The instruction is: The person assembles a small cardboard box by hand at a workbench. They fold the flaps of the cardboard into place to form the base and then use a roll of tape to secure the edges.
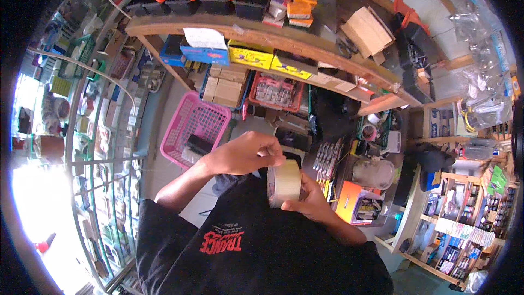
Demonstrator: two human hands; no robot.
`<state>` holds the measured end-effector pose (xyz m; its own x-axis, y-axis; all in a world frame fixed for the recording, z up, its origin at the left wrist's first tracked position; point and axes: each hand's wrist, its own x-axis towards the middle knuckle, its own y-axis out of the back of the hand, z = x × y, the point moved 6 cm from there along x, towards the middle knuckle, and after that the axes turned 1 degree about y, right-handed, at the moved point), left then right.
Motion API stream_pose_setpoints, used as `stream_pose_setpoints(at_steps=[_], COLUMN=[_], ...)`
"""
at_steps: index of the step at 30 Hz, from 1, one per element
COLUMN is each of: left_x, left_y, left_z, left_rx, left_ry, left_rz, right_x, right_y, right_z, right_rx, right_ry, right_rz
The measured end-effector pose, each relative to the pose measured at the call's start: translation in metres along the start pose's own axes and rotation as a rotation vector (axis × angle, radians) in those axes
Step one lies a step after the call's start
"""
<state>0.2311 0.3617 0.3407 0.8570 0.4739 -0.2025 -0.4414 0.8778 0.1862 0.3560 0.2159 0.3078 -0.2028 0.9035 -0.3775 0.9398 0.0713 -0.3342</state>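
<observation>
A wide roll of pale yellowish tape (286, 183) is held up in front of my black shirt, its rounded outer side facing up. My right hand (312, 199) grips it from the right, with the thumb along its lower edge and the fingers behind it. Over its top edge bends my left hand (245, 154), fingers curled and the tips pinched together against the tape. Whether a loose tape end lies between those fingertips is too small to make out.
Beyond my hands stands a wooden shelf (240, 26) with boxes and orange-lidded bins. A pink basket (183, 110) is left of it. An orange box (345, 203) sits near my right forearm. Glass shelving (70, 147) lines the left; stocked wooden racks (426, 219) fill the right.
</observation>
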Motion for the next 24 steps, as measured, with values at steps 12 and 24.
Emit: stream_pose_setpoints(at_steps=[12, 24], left_x=[0.017, 0.023], left_y=[0.004, 0.008], left_z=[0.006, 0.011], left_rx=[0.088, 0.016], left_ry=[0.069, -0.029], left_rz=[-0.115, -0.173], right_x=[0.014, 0.136], right_y=[0.036, 0.160], right_z=[-0.087, -0.236], right_rx=[-0.949, -1.126], right_ry=[0.298, 0.622], right_rz=[-0.359, 0.482])
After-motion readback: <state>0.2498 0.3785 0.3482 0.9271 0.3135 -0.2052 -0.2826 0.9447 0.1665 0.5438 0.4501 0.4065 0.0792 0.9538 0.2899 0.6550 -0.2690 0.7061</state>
